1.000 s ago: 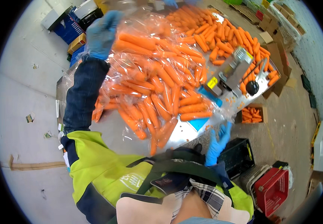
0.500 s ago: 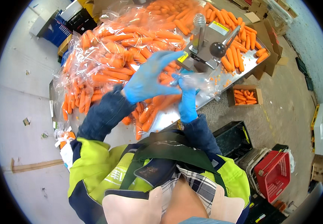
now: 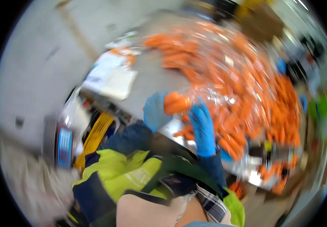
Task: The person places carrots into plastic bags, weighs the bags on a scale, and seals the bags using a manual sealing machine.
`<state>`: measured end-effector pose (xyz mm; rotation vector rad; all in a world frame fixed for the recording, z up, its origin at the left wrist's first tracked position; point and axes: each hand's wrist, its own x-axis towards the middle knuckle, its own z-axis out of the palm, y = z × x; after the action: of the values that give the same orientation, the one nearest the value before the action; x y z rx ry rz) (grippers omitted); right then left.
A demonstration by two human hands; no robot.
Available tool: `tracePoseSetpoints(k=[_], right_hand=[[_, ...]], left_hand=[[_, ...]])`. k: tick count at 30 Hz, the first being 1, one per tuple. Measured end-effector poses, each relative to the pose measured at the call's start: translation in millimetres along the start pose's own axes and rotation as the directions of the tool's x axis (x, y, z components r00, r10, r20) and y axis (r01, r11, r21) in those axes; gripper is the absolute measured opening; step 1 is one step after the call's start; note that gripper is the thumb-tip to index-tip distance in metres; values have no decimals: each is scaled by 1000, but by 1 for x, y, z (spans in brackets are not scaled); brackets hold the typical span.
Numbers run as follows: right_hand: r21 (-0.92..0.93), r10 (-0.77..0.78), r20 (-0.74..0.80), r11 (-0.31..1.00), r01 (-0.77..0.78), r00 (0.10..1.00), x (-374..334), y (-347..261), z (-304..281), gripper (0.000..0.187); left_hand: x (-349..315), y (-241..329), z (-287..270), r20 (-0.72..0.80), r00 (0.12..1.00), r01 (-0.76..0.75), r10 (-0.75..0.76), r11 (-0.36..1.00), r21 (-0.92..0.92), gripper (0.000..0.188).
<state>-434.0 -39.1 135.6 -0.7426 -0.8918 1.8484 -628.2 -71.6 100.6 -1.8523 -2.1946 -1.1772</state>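
Observation:
A clear plastic bag of carrots (image 3: pixel 177 103) is held between my two blue-gloved hands, above the near edge of the metal table (image 3: pixel 148 81). My left hand (image 3: pixel 156 112) is cupped against the end of the bag where the thick carrot ends show. On the other side, my right hand (image 3: pixel 203 128) has its fingers closed on the clear plastic. Motion blurs both hands, and the left fingertips are partly hidden. Just beyond them lies a large heap of bagged carrots (image 3: pixel 224 72).
Loose carrots (image 3: pixel 284 109) cover the table's far right. White papers or packets (image 3: pixel 110 73) lie on its left corner. Below that corner are a yellow plastic object (image 3: pixel 99 132) and a box with a blue label (image 3: pixel 64 147). A brown carton (image 3: pixel 263 20) stands behind the heap.
My view has swung left, away from the lever device. My hands, apart beside that device before, have come together around the bag of carrots, near the table's left part.

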Motion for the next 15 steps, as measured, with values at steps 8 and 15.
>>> tracePoseSetpoints(k=[8, 15], right_hand=[[-359, 184, 27, 919, -163, 982, 0, 32, 1, 40], [-461, 424, -25, 799, -387, 905, 21, 81, 25, 39]], left_hand=[[-65, -315, -342, -461, 513, 795, -724, 198, 573, 92], [-219, -433, -491, -432, 203, 875, -879, -35, 482, 96]])
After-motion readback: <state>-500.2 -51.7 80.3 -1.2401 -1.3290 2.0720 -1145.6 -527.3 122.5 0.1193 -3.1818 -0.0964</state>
